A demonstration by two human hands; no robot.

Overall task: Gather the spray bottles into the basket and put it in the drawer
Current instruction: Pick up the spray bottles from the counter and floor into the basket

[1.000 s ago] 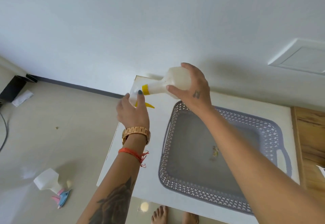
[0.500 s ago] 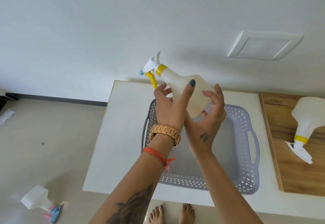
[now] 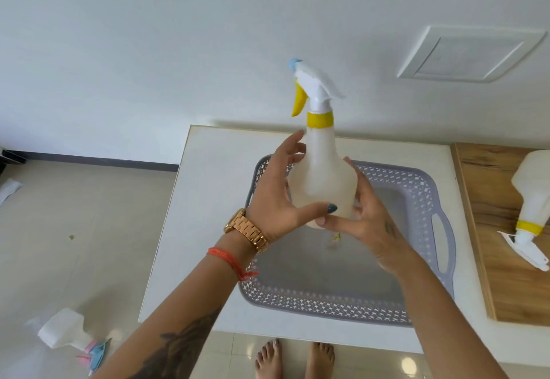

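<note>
I hold a translucent spray bottle (image 3: 323, 170) with a yellow collar and yellow trigger upright above the grey lattice basket (image 3: 416, 182). My left hand (image 3: 279, 197) wraps its left side, thumb across the lower front. My right hand (image 3: 366, 220) supports its base and right side. The basket sits on the white cabinet top (image 3: 208, 214) with only a small yellowish scrap inside. A second yellow-collared bottle (image 3: 532, 200) lies on the wooden surface (image 3: 500, 259) at the right. A third bottle (image 3: 68, 334) with a pink and blue head lies on the floor at lower left.
A white wall with a square panel (image 3: 470, 54) stands behind the cabinet. A dark baseboard (image 3: 104, 162) runs along the floor. My bare feet (image 3: 294, 357) stand at the cabinet's front edge. A white scrap (image 3: 9, 191) lies on the floor at far left.
The bottle has turned from tilted to upright over the basket, nozzle now pointing up. Both hands shifted lower around its body. The view moved slightly left and closer.
</note>
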